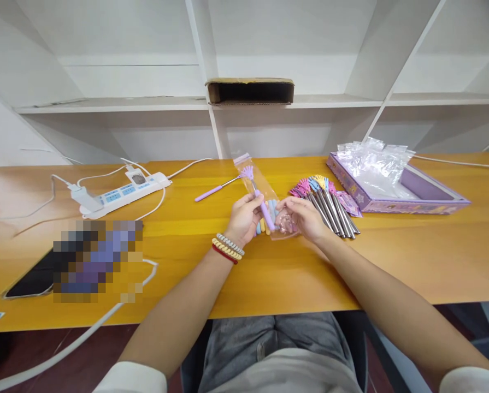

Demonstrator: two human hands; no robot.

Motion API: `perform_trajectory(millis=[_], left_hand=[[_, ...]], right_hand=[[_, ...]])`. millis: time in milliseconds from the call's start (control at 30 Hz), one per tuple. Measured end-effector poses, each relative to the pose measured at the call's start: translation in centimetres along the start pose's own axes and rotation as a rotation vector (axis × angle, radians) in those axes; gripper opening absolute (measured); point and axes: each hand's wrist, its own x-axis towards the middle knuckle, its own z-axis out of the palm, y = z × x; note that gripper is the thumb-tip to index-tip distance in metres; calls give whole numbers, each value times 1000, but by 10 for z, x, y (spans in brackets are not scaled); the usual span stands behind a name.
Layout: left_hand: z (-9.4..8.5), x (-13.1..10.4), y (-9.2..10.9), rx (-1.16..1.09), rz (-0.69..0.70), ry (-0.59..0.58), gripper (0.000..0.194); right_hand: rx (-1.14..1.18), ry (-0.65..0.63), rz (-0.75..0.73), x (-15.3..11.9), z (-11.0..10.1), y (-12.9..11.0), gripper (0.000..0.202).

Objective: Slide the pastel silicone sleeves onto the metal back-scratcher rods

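Observation:
Near the middle of the table, my left hand (pixel 245 216) pinches a purple-handled stick (pixel 267 216) between thumb and fingers. My right hand (pixel 305 216) has its fingers closed on the crumpled clear wrapper (pixel 286 220) beside the handle. A clear plastic bag (pixel 264 181) lies behind both hands. Another purple stick with a hand-shaped head (pixel 212 193) rests on the table to the left of the bag. Several blue and yellow handles (pixel 272 206) show partly between my hands. To the right lies a pile of metal rods with pink, blue and yellow hand-shaped heads (pixel 330 207).
A purple box (pixel 432 206) holding clear bags (pixel 375 161) is at the right. A white power strip (pixel 125 195) with cables and a dark phone (pixel 33 273) are at the left. An open cardboard box (pixel 250 91) sits on the shelf (pixel 334 102).

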Motion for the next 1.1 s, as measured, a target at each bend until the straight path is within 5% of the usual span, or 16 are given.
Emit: perform_trajectory(millis=[200, 300, 467, 1100], left_hand=[[-4, 6, 1, -6, 162, 120, 16], [-3, 5, 1, 46, 246, 159, 23], [0, 2, 1, 94, 290, 182, 30], [-6, 10, 6, 80, 341, 204, 34]], right_hand=[[-122, 143, -88, -2, -3, -1, 15], [-454, 225, -326, -4, -4, 1, 13], [-1006, 155, -690, -5, -1, 4, 5], [-922, 195, -603, -3, -5, 3, 6]])
